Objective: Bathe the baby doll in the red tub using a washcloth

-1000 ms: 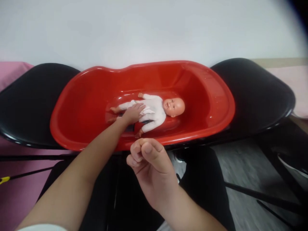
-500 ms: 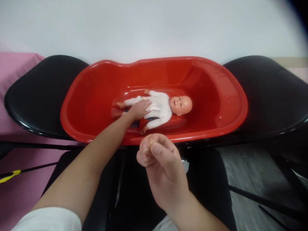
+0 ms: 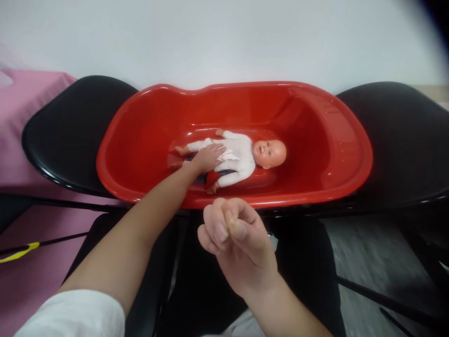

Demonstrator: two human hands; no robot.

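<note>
A baby doll (image 3: 242,145) in a white long-sleeved top and light trousers lies face up in a red baby bath (image 3: 140,135), its head to the right. Across the doll's belly lies my left hand (image 3: 209,158), palm down with fingers stretched out. Bunched white fabric (image 3: 228,155) shows at those fingertips; whether it is a separate cloth or part of the top I cannot tell. In front of the tub's near rim, my right hand (image 3: 235,234) is raised and closed, thumb pressed against the fingers. Anything pinched there is too small or hidden to make out.
Black chair seats (image 3: 77,135) flank and support the tub on the left and right. A pink cloth (image 3: 31,103) drapes at the far left, near a yellow-and-black strap (image 3: 26,250). A white wall (image 3: 224,42) stands behind. Grey floor (image 3: 365,252) shows lower right.
The view has shifted slightly, so the tub and doll appear a little further right. My right hand has turned slightly and stays closed. My left hand remains on the doll.
</note>
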